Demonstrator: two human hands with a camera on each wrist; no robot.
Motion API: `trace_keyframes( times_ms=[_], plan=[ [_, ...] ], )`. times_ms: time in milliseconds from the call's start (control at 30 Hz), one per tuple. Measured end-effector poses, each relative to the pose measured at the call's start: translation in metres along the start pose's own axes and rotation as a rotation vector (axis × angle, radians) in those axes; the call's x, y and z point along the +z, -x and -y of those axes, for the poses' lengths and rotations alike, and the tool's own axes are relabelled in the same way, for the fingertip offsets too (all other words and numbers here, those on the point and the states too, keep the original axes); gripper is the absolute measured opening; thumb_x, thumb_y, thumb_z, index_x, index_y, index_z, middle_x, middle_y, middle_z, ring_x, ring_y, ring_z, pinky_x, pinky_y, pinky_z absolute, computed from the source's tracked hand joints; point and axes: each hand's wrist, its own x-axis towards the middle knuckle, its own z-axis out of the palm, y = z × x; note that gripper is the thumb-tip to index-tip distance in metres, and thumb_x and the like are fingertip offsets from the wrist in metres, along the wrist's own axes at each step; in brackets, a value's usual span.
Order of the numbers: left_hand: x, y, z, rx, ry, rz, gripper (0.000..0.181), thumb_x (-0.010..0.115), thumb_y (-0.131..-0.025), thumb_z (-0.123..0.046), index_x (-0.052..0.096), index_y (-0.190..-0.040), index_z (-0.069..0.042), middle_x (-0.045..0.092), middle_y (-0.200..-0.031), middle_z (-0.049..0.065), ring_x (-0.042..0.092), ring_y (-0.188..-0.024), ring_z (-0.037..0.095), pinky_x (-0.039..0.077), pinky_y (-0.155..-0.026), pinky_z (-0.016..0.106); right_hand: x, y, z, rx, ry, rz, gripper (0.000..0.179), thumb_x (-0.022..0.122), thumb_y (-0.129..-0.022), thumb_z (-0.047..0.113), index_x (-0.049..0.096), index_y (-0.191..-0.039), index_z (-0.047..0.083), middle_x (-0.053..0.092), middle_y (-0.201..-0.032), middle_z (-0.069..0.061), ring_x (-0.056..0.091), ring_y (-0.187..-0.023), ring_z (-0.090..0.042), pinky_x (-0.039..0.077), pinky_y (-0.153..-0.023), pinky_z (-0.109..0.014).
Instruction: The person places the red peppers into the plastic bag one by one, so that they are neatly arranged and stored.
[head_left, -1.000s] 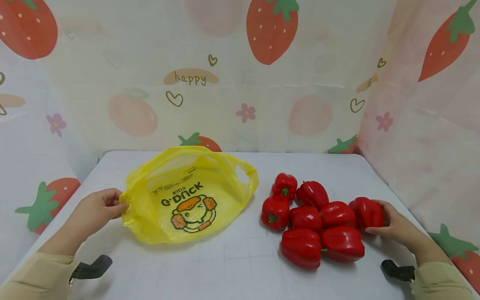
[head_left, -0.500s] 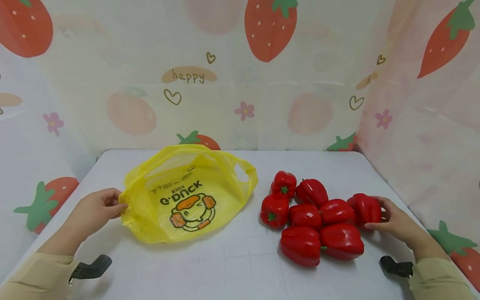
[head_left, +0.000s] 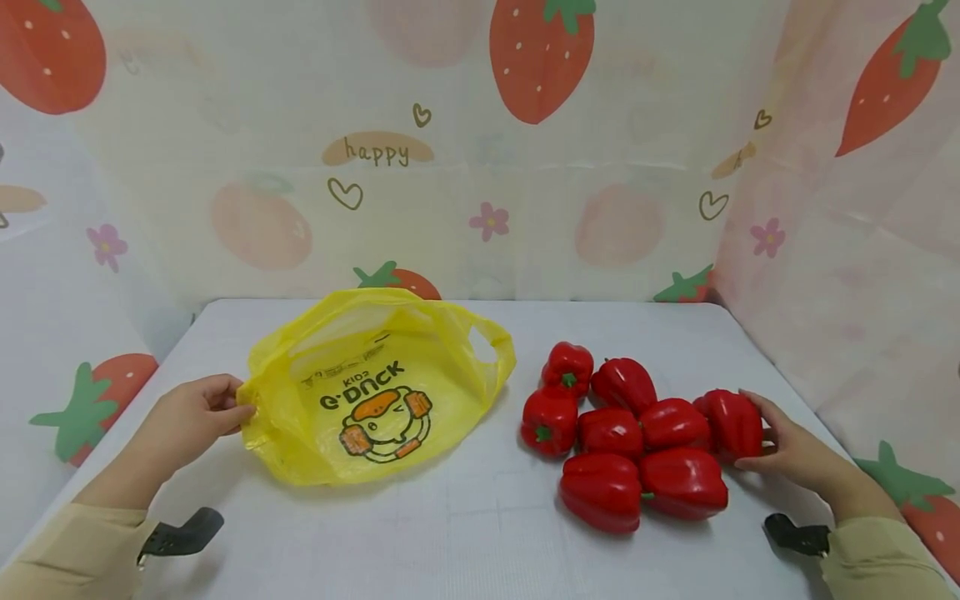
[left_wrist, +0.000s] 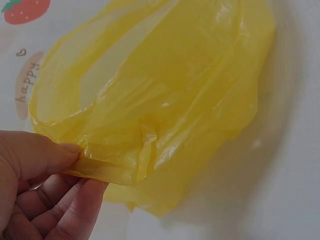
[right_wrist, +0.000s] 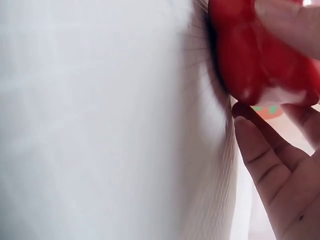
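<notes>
My left hand (head_left: 197, 417) pinches the left edge of a yellow plastic bag (head_left: 450, 417) between thumb and fingers. The bag lies on its side with its mouth spread, showing printed duck artwork; the left wrist view shows the pinched, crumpled plastic (left_wrist: 115, 167) up close. At the right, my right hand (head_left: 798, 446) has thumb and fingers around the rightmost red bell pepper (head_left: 731, 423), which rests on the table. In the right wrist view, the thumb (right_wrist: 292, 25) lies over that pepper, while other fingers spread below it.
Several more red bell peppers (head_left: 600, 492) lie clustered left of the held one, close together. The white table (head_left: 450, 550) has a strawberry-print cloth (head_left: 450, 83) behind it and at both sides.
The rightmost bell pepper first shifted slightly left against its neighbours, then barely moved. My right hand's thumb and fingers have adjusted a little around it. The left hand and bag stay put.
</notes>
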Motion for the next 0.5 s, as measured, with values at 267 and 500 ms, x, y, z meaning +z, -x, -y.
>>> trace_keyframes(
  times_ms=[267, 500],
  plan=[
    [-0.0004, 0.0008, -0.0002, 0.012, -0.009, -0.013, 0.028, 0.063, -0.086, -0.029, 0.055, -0.1, -0.007, 0.053, -0.081, 0.006, 0.05, -0.078, 0.022, 0.045, -0.061, 0.027, 0.0002, -0.0004, 0.0015, 0.019, 0.034, -0.03, 0.103, 0.079, -0.067, 0.032, 0.013, -0.142, 0.006, 0.032, -0.132, -0.026, 0.041, -0.11, -0.045, 0.052, -0.073, -0.044],
    [-0.0003, 0.0004, -0.001, 0.013, -0.015, -0.016, 0.029, 0.063, -0.086, -0.03, 0.055, -0.1, -0.007, 0.052, -0.081, 0.006, 0.049, -0.077, 0.022, 0.044, -0.06, 0.027, -0.0029, -0.0035, 0.0035, 0.046, 0.017, -0.075, 0.11, 0.08, -0.064, 0.038, 0.01, -0.142, 0.002, 0.025, -0.136, -0.03, 0.029, -0.117, -0.053, 0.053, -0.075, -0.048]
  ],
)
